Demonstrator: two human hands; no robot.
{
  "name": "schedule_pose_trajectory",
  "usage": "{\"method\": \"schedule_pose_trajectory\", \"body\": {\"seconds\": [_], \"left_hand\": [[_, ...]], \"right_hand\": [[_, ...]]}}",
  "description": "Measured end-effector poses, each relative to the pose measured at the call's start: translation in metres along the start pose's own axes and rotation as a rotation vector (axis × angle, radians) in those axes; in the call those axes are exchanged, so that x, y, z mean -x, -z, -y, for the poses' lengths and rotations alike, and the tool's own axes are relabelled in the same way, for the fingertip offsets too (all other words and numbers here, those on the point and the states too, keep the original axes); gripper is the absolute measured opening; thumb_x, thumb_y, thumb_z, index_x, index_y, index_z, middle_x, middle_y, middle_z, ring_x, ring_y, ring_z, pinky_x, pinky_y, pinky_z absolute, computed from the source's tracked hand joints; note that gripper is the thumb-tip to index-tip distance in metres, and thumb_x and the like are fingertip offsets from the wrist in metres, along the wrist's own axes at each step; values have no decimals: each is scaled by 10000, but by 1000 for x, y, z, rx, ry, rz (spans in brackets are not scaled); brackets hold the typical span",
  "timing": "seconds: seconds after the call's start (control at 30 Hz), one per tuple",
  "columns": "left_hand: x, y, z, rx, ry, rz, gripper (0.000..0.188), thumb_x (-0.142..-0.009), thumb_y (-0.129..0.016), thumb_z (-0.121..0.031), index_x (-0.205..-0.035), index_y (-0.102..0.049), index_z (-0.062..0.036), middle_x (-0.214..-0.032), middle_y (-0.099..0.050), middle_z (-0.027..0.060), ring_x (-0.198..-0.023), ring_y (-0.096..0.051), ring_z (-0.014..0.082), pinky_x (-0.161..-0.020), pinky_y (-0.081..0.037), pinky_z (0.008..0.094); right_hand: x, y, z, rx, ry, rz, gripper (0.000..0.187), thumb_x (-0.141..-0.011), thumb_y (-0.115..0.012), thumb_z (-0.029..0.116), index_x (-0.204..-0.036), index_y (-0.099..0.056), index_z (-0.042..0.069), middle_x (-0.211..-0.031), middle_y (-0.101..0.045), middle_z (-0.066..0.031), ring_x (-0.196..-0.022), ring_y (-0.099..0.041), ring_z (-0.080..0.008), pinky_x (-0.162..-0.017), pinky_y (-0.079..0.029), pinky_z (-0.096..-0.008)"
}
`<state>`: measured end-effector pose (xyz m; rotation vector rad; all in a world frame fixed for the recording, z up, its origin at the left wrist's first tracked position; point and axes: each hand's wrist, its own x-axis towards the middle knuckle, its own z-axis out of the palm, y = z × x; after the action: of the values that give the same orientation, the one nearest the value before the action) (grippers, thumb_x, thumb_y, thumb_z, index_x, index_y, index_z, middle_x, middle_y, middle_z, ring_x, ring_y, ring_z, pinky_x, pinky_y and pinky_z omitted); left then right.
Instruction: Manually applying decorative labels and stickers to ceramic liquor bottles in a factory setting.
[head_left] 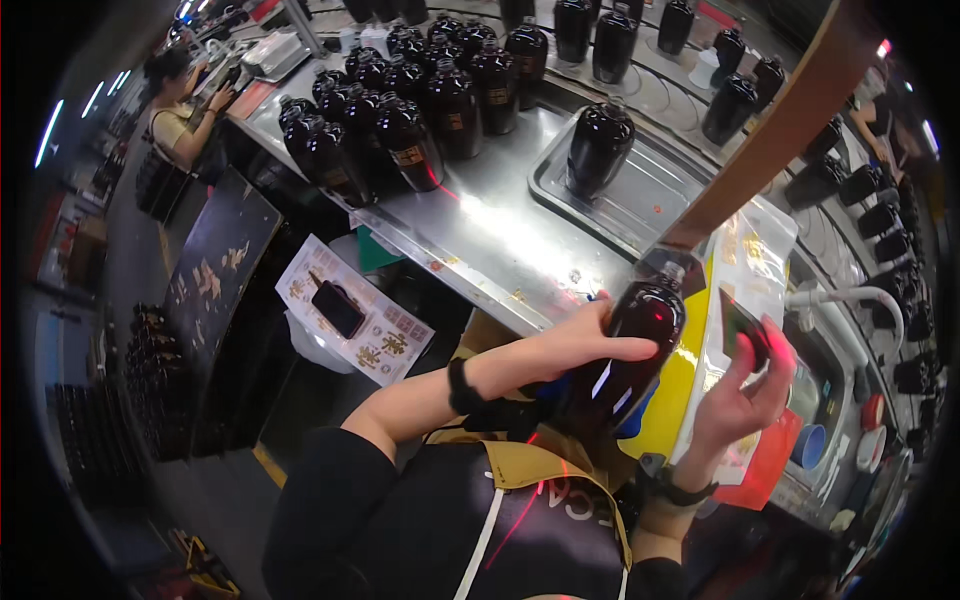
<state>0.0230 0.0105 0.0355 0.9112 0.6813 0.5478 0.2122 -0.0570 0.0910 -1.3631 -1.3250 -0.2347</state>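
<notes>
My left hand [575,348] is closed round a glossy dark glass bottle [648,318], held tilted in front of my apron with its neck pointing away. The thumb lies across the bottle's side, and no label shows on the face toward me. To the right of the bottle, my right hand [752,392] pinches a small thin flat dark piece [741,328] between thumb and fingers. Its exact kind cannot be made out. Beneath that hand lie a yellow sheet [672,390] and a white sheet with gold prints [752,245].
Many dark bottles [455,100] crowd the metal table [470,215]; one bottle [600,150] stands in a metal tray [548,178]. A brown upright post [775,120] rises beyond my hands. A phone [338,308] rests on a printed sheet at left. A co-worker [180,115] sits far left.
</notes>
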Motion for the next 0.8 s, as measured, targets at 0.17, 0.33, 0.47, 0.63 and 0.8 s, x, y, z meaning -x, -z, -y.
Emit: {"method": "schedule_pose_trajectory", "body": {"seconds": [0.17,0.33,0.47,0.63,0.8], "left_hand": [[72,70,-48,-328,-588,-660,693,-744,-920,-160,-1312,-562,11,-1184,-679,83,-1065,-664,161,-953,-537,335],[66,199,-51,-683,-1011,-1363,848,-700,-937,-124,-1376,-452,40,-1283,-573,140,-1147,-591,221,-1021,-484,360],[56,253,-59,-769,-1064,-1466,906,-681,-948,-152,-1402,-437,46,-1329,-538,164,-1222,-550,276,-1087,-437,406],[45,270,-56,-989,-972,-1730,1055,-645,-994,-240,-1472,-393,17,-1414,-413,192,-1316,-417,335,-1132,-360,439],[36,217,-74,-1234,-1066,-1798,1094,-629,-1002,-313,-1465,-387,32,-1452,-389,193,-1317,-402,344,-1109,-361,452]], "right_hand": [[27,38,-28,107,-286,144,275,-936,-624,-71,-1206,-665,-38,-1121,-693,-133,-990,-667,-227,-899,-531,-321],[52,36,-21,110,-351,214,238,-946,-640,-46,-1180,-675,-31,-1083,-703,-131,-969,-673,-225,-873,-529,-326],[54,21,-11,74,-314,264,222,-922,-656,-65,-1141,-673,-34,-1016,-702,-134,-900,-682,-235,-834,-530,-331],[48,9,4,62,-267,286,237,-897,-664,-87,-1126,-672,-30,-983,-691,-132,-886,-682,-236,-809,-529,-329],[54,10,-4,87,-334,335,226,-891,-666,-90,-1110,-658,-33,-966,-678,-133,-880,-680,-231,-807,-529,-327]]}}
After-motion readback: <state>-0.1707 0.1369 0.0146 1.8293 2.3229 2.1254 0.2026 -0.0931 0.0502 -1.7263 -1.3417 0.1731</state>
